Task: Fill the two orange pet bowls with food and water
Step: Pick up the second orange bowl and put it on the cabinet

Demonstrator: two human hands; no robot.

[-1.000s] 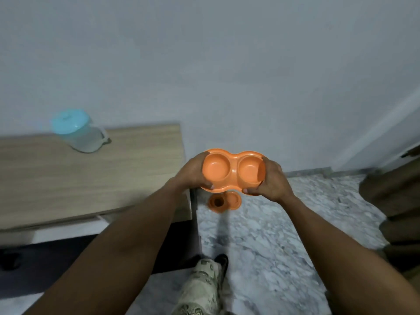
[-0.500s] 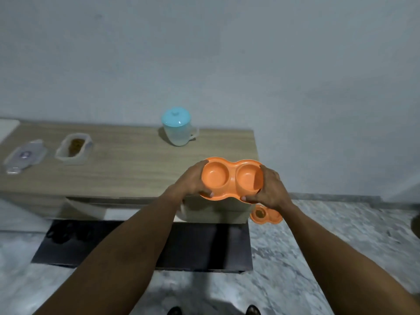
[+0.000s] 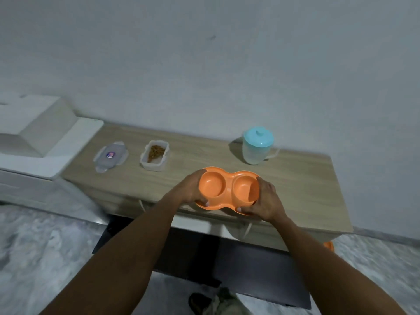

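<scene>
Both hands, left [image 3: 191,189] and right [image 3: 266,201], gripped the empty orange double bowl [image 3: 227,189] by its ends, fingers curled round the rim, holding it over the table [image 3: 306,189] front, probably for filling near the open food tub [image 3: 154,155] and lidded jug [image 3: 258,145].

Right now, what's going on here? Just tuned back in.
A person grips an orange double pet bowl, left hand and right hand at either end, at the front edge of the wooden table; whether it rests there is unclear. Both wells are empty. Behind it sit an open container of brown food, its lid alongside, and a blue-lidded jug.
</scene>
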